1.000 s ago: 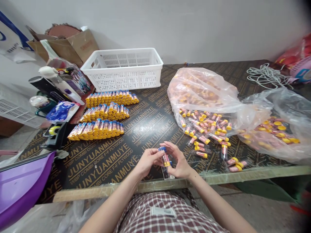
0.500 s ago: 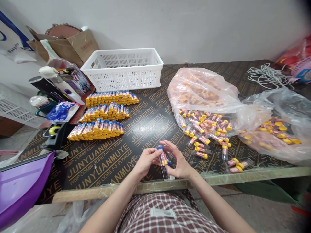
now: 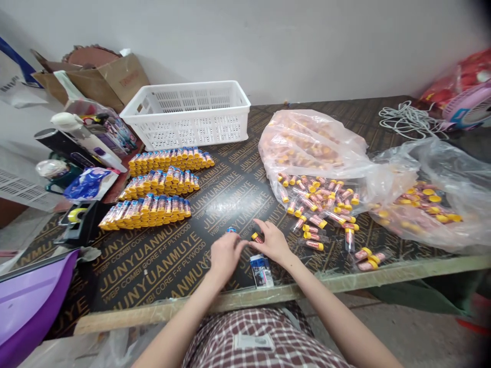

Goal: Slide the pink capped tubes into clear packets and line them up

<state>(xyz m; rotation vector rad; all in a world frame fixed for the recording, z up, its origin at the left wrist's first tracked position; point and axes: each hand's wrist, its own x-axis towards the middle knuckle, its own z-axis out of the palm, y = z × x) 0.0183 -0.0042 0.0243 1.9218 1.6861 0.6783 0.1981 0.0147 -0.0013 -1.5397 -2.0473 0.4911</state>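
Showing the right hand (image 3: 273,243) spread wide and the left hand (image 3: 224,251) loosely curled by a blue cap (image 3: 230,230), but not revealing any grip. Showing a tube (image 3: 257,237) between both, just left of the right palm and nearer to it, seemingly slanting lengthwise toward that palm. Looking yellow-ended, reddish, partly hidden.

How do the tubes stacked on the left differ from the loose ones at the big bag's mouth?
The stacked tubes lie in orderly rows; the loose tubes are jumbled, pointing various ways. The stacked tubes show blue at their far ends; the loose tubes show clear bodies with pink inside. Both have yellow ends.
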